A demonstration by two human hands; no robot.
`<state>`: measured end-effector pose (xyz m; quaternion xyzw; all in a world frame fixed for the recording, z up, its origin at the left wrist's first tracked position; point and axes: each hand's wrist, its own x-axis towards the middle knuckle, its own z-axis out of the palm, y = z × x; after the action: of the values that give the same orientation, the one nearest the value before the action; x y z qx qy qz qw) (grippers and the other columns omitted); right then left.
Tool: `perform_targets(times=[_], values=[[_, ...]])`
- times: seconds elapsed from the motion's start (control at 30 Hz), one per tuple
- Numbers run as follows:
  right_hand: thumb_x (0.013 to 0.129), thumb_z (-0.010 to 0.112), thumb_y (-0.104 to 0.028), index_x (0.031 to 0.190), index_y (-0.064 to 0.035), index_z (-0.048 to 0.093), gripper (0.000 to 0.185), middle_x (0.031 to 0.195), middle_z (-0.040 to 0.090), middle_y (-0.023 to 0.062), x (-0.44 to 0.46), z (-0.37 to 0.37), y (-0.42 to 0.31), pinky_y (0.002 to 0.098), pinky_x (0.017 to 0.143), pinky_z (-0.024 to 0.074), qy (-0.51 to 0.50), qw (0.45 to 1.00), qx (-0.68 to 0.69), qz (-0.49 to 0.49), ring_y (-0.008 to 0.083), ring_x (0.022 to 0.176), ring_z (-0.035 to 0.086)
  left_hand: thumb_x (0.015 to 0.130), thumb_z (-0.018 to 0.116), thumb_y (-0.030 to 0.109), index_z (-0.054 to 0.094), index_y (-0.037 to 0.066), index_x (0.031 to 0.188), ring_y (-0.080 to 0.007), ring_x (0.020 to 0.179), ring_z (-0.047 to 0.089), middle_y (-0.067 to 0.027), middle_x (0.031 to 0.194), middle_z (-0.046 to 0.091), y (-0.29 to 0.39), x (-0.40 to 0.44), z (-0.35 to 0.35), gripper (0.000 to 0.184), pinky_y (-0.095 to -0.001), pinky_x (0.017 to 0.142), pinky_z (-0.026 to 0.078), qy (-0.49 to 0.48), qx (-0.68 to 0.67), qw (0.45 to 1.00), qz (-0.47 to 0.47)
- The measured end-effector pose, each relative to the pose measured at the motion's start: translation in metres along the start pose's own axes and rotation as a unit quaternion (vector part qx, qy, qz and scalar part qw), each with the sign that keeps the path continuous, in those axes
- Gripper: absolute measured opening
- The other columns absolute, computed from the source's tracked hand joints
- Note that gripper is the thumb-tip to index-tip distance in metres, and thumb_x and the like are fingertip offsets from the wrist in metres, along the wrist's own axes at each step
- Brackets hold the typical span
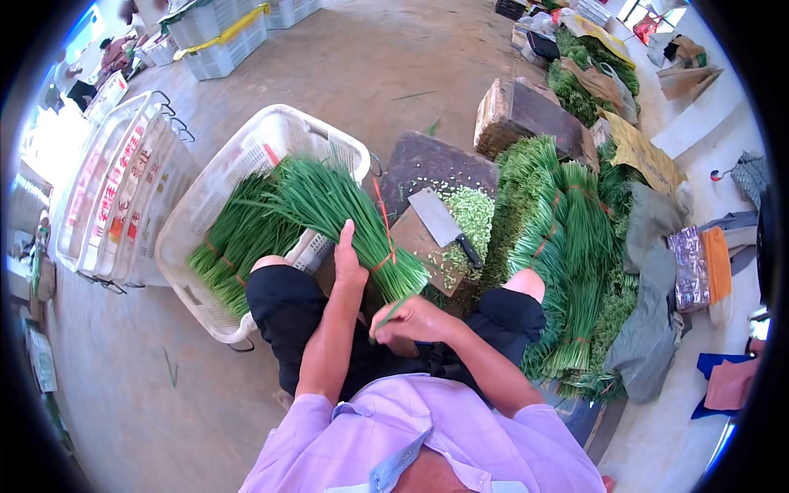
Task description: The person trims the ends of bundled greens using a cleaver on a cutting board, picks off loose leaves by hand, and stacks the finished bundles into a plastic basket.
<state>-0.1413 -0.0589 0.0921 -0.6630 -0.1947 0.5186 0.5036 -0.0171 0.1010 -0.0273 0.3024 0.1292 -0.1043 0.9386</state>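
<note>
My left hand (348,259) is closed round a bunch of green chives (341,201), tied with a red band near its pale cut ends. The bunch slants over my lap, with its leafy tops above the white plastic basket (185,238). Below the cut ends, my right hand (413,320) is closed in a pinch on a loose chive blade (393,310). Beyond my knees a cleaver (436,216) with a black handle lies on a board (415,236), beside a heap of chopped chive ends (471,215). More tied chive bunches (238,218) lie inside the basket.
To my right are stacked chive bunches (575,246), with grey cloth (649,279) beside them. A wooden block (526,119) stands behind. Nested white crates (123,189) stand at left, more crates (218,41) farther back. People (115,57) are at the far left.
</note>
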Motion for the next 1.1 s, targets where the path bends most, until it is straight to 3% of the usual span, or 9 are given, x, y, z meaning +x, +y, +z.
perform_targets(times=[0.07, 0.1, 0.17, 0.23, 0.33, 0.47, 0.7, 1.0, 1.1], values=[[0.089, 0.071, -0.012, 0.114, 0.003, 0.067, 0.029, 0.087, 0.073, 0.0074, -0.011, -0.009, -0.005, 0.027, 0.065, 0.0567, -0.027, 0.999, 0.002, 0.039, 0.0119, 0.073, 0.068, 0.099, 0.057, 0.039, 0.06, 0.003, 0.126, -0.026, 0.101, 0.067, -0.0119, 0.115, 0.069, 0.005, -0.004, 0.006, 0.046, -0.0425, 0.092, 0.055, 0.008, -0.028, 1.0, 0.008], [0.091, 0.069, -0.012, 0.118, 0.0021, 0.065, 0.031, 0.089, 0.073, 0.0077, -0.011, -0.026, 0.017, 0.0268, 0.063, 0.0576, 0.101, 0.992, 0.074, 0.003, 0.0127, 0.071, 0.069, 0.1, 0.055, 0.04, 0.059, 0.003, 0.127, -0.0253, 0.101, 0.067, -0.0111, 0.115, 0.069, 0.005, -0.006, 0.008, 0.046, -0.0427, 0.092, 0.055, -0.018, -0.023, 1.0, 0.005], [0.094, 0.067, -0.015, 0.099, -0.0007, 0.07, 0.016, 0.08, 0.072, 0.0042, -0.019, -0.036, -0.001, 0.0239, 0.059, 0.0547, 0.207, 0.972, 0.107, -0.034, 0.0092, 0.066, 0.067, 0.1, 0.054, 0.041, 0.059, 0.003, 0.127, -0.0251, 0.102, 0.067, -0.011, 0.116, 0.069, 0.003, -0.013, 0.011, 0.047, -0.0426, 0.093, 0.054, -0.039, -0.022, 0.999, -0.006], [0.094, 0.07, -0.023, 0.091, -0.0035, 0.068, 0.02, 0.071, 0.065, 0.0005, -0.012, -0.055, 0.009, 0.0217, 0.053, 0.048, 0.375, 0.912, 0.138, -0.09, 0.0062, 0.058, 0.06, 0.101, 0.052, 0.042, 0.057, 0.003, 0.13, -0.0248, 0.105, 0.066, -0.0113, 0.12, 0.068, 0.007, -0.012, 0.014, 0.049, -0.0424, 0.096, 0.053, -0.069, -0.02, 0.997, -0.024], [0.092, 0.072, -0.019, 0.101, 0.0015, 0.067, 0.023, 0.082, 0.067, 0.0044, 0.004, -0.076, 0.026, 0.0253, 0.066, 0.052, 0.563, 0.817, -0.011, -0.123, 0.0094, 0.07, 0.062, 0.101, 0.052, 0.041, 0.055, 0.003, 0.133, -0.0249, 0.109, 0.065, -0.0116, 0.123, 0.066, 0.004, -0.018, 0.023, 0.05, -0.0423, 0.099, 0.051, -0.078, -0.022, 0.996, -0.047], [0.093, 0.072, -0.017, 0.11, 0.0021, 0.065, 0.027, 0.091, 0.066, 0.0028, 0.017, -0.076, 0.027, 0.0233, 0.069, 0.0515, 0.592, 0.792, 0.035, -0.147, 0.0068, 0.08, 0.06, 0.098, 0.059, 0.034, 0.053, 0.001, 0.135, -0.0245, 0.112, 0.065, -0.0118, 0.125, 0.065, -0.002, -0.024, 0.026, 0.05, -0.0415, 0.1, 0.051, -0.116, 0.018, 0.991, -0.061], [0.095, 0.067, -0.009, 0.1, 0.0026, 0.069, 0.013, 0.087, 0.063, 0.0029, 0.003, -0.09, -0.018, 0.0231, 0.062, 0.0522, 0.642, 0.73, -0.023, -0.232, 0.0081, 0.068, 0.06, 0.097, 0.061, 0.029, 0.051, -0.001, 0.137, -0.0256, 0.112, 0.065, -0.0146, 0.127, 0.064, -0.018, -0.024, 0.021, 0.051, -0.0416, 0.099, 0.052, -0.134, 0.084, 0.985, -0.073], [0.093, 0.068, -0.009, 0.1, 0.0021, 0.069, 0.013, 0.08, 0.062, 0.0037, 0.002, -0.107, -0.02, 0.0251, 0.058, 0.0542, 0.571, 0.808, 0.023, -0.144, 0.0092, 0.065, 0.061, 0.094, 0.065, 0.032, 0.051, -0.003, 0.135, -0.026, 0.109, 0.067, -0.0156, 0.125, 0.065, -0.022, -0.026, 0.017, 0.056, -0.0425, 0.096, 0.054, -0.133, 0.116, 0.981, -0.081], [0.095, 0.066, -0.009, 0.095, -0.0006, 0.068, 0.009, 0.075, 0.061, 0.003, -0.005, -0.109, -0.012, 0.0255, 0.059, 0.0544, 0.541, 0.808, 0.165, -0.165, 0.0094, 0.063, 0.06, 0.093, 0.066, 0.033, 0.052, -0.003, 0.135, -0.0252, 0.108, 0.067, -0.0148, 0.124, 0.065, -0.019, -0.026, 0.016, 0.056, -0.0418, 0.096, 0.054, -0.137, 0.113, 0.98, -0.088]])
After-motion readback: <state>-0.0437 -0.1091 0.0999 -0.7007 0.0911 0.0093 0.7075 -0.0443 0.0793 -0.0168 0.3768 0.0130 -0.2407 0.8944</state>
